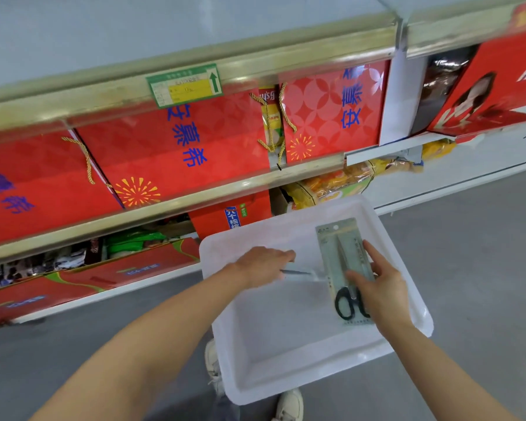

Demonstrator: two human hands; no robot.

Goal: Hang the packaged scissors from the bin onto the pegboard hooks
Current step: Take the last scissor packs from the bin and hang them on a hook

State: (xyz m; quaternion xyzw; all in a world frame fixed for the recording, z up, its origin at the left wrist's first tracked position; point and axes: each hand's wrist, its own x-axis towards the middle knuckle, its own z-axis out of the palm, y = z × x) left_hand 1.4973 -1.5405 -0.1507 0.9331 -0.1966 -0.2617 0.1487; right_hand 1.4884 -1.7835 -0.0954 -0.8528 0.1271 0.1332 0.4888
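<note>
Gripping the bin (407,329) edge, left hand (263,264); right hand (380,294) pinches scissors pack (342,256), covering handles.

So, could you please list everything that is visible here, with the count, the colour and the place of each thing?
bin: one, white, in front of the person, above the grey floor
packaged scissors: one, black handles on a grey-green card, inside the bin at its right side
gift boxes: several, red with blue characters, on the upper shelf
price tag: one, green and yellow, on the top shelf rail
snack bags: several, yellow-orange, on the lower shelf
shoes: two, pale, under the bin
left hand: grips the bin's left wall
right hand: rests on the packaged scissors
</note>
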